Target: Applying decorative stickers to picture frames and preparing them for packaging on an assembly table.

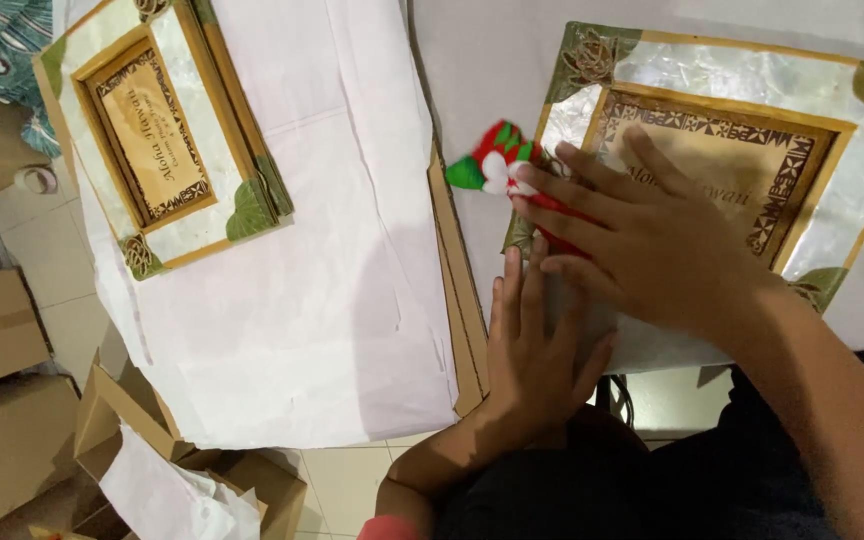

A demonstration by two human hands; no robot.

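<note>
- The right hand lies flat, palm down, on the near frame; its fingers are stretched out and slightly spread, pointing toward the frame's left edge.
- Under those fingertips sits a small red, green and white decoration, blurred; the fingers press on its red part but do not close around it.
- The left hand lies flat too, fingers straight and close together, pointing away from the body, just below the right hand and touching it at the frame's lower left corner.
- Neither hand grips anything; both rest open on the surface.
- The near frame has a shell-like pale border, gold strips, green leaf corners and a brown lettered panel in the middle. It lies flat on white paper, tilted a little, at the upper right of the view.
- A second frame of the same kind lies well apart at the upper left, on another sheet of white paper, turned at an angle.
- Between the two sheets runs the edge of brown cardboard.
- Cardboard boxes stand on the tiled floor at the lower left, one holding crumpled white paper.
</note>
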